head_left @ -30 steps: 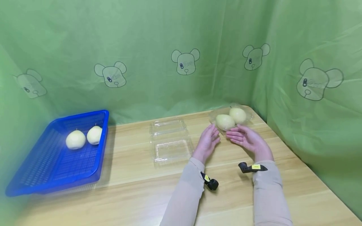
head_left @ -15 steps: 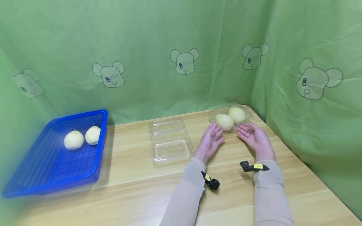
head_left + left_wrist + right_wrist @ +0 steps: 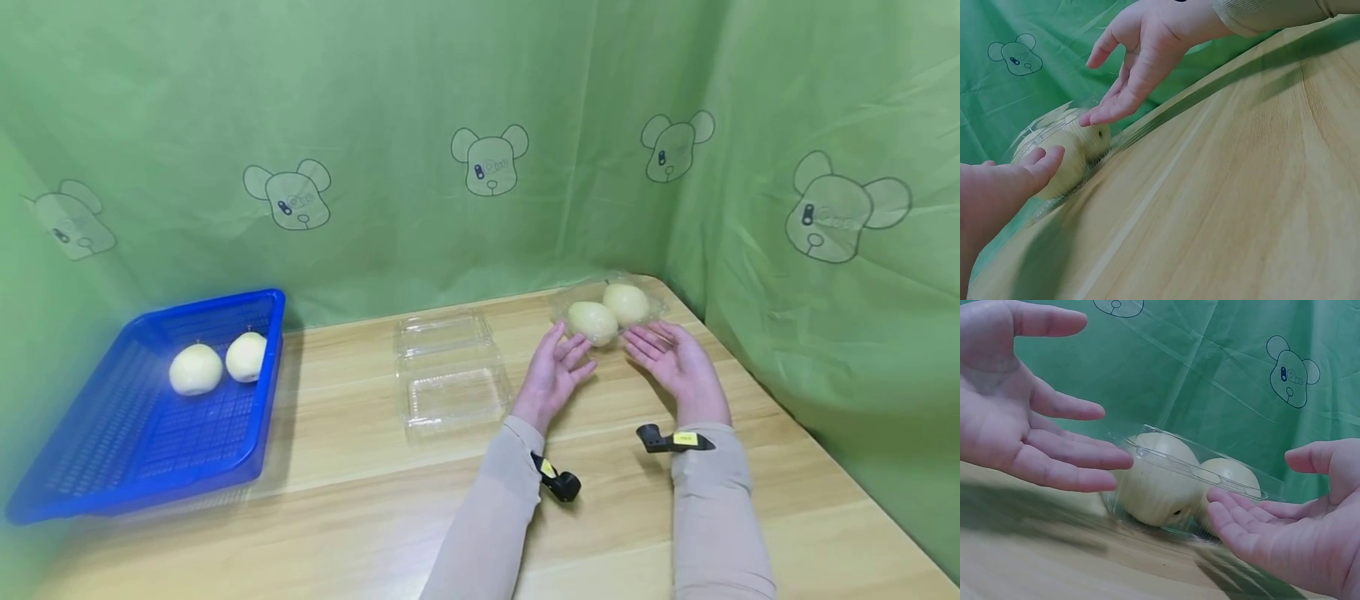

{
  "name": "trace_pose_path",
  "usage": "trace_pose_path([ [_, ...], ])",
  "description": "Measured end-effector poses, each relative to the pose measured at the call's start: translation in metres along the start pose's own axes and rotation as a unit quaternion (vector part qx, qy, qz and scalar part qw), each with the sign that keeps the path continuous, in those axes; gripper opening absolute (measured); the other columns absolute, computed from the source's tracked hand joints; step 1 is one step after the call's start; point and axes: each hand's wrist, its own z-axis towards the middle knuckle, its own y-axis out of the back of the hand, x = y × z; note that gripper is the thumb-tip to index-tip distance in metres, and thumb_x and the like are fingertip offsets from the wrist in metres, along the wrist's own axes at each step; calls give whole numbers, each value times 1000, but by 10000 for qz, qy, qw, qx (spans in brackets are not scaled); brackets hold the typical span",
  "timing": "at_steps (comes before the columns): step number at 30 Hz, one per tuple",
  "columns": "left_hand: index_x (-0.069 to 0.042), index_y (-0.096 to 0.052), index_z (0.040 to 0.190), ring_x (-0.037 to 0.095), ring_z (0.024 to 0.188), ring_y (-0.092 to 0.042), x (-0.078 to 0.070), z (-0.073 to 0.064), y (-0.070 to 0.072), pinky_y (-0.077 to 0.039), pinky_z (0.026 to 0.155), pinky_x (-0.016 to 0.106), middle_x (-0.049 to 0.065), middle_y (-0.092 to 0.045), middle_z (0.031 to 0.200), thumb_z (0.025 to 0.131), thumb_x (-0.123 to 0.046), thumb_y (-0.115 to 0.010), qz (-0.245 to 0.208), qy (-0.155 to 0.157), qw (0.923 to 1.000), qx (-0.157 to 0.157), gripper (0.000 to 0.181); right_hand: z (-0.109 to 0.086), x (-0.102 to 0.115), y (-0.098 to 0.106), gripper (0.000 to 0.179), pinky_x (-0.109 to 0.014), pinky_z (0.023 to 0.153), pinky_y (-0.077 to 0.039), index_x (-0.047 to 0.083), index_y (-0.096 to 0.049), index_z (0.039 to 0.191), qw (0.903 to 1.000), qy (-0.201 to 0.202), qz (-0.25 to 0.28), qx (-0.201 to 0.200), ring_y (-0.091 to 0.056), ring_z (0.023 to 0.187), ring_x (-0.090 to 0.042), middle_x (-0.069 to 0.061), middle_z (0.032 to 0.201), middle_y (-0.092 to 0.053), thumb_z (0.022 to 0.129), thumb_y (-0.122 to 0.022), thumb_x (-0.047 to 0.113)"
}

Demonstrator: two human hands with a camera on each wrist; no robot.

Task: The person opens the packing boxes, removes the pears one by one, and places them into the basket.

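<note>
Two pale yellow pears, a nearer one and a farther one, sit inside a clear plastic clamshell box at the table's back right corner. Its lid lies over them in the right wrist view. My left hand is at the box's near left side, palm turned inward and fingers spread. On the near right side is my right hand, palm up, its fingers relaxed and fingertips close to the box. Neither hand grips anything. In the left wrist view, fingers overlap part of the box.
A second clear clamshell box lies unfolded in the middle of the wooden table. At the left stands a blue plastic basket holding two more pears. Green curtains rise close behind the table and along its sides.
My right hand has drawn back to the right from the box's front and its fingers have loosened. The left hand's fingers have spread. The boxed pears stay in place.
</note>
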Motion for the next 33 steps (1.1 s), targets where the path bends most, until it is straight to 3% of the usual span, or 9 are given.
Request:
trace_pose_path([
  [3,-15,-33,151,35,133,-49,-3,-2,2,-41,110,55,25,-47,143,91,-48,-60,-55,-20,9998,-174,73,1,-1,-1,74,-34,124,-14,17,5,156,9999,-66,-143,44,-37,142,-27,-17,111,-62,103,-46,21],
  [6,-15,-36,149,35,129,-53,-4,-4,3,-43,108,54,24,-51,138,91,-47,-60,-82,-25,9993,-353,71,1,-1,1,72,-33,123,-17,14,4,156,9991,-120,-388,75,-55,124,-27,-16,109,-63,104,-44,23],
  [8,-15,-39,146,34,125,-56,-5,-6,4,-45,107,53,22,-53,134,91,-46,-61,-111,-11,9987,-491,67,0,-1,2,64,-32,122,-21,11,-5,156,9981,-127,-600,112,-62,114,-25,-17,109,-65,104,-42,24],
  [13,-14,-46,138,31,115,-60,-10,-13,7,-49,103,48,19,-57,125,92,-41,-61,-56,1,9961,-876,55,-5,0,5,36,-33,112,-42,1,-42,131,9930,67,-1165,202,-68,105,-23,-15,105,-70,105,-39,25],
  [17,-12,-47,133,26,103,-62,-15,-20,11,-54,92,38,15,-60,118,92,-40,-60,277,-25,9932,-1127,51,-11,1,5,32,-31,99,-53,2,-43,126,9869,326,-1577,-29,-70,97,-19,-10,98,-72,105,-38,26],
  [23,-11,-48,129,19,87,-61,-21,-31,15,-55,78,28,8,-60,105,96,-38,-56,870,-158,9876,-1299,43,-13,-1,1,28,-24,88,-57,5,-43,123,9749,734,-2011,-618,-69,88,-11,0,89,-71,104,-44,25],
  [26,-10,-45,129,14,76,-62,-24,-35,17,-55,68,22,5,-60,97,97,-33,-55,1185,-260,9817,-1469,41,-10,-6,-5,39,-20,87,-55,6,-40,134,9657,978,-2282,-765,-64,94,-7,5,96,-68,102,-50,25],
  [29,-8,-40,136,10,68,-60,-27,-36,20,-53,60,19,5,-61,93,97,-27,-54,1413,-383,9744,-1708,45,-5,-14,-13,58,-20,95,-50,5,-29,148,9484,1116,-2840,-858,-57,102,-6,8,108,-60,100,-53,26],
  [33,-8,-29,147,11,72,-58,-32,-35,27,-51,59,20,10,-60,104,97,-21,-53,1547,-569,9665,-1966,56,5,-26,-23,72,-31,116,-34,6,-13,156,9126,1100,-3843,-853,-46,128,-20,-11,146,-42,101,-51,33],
])
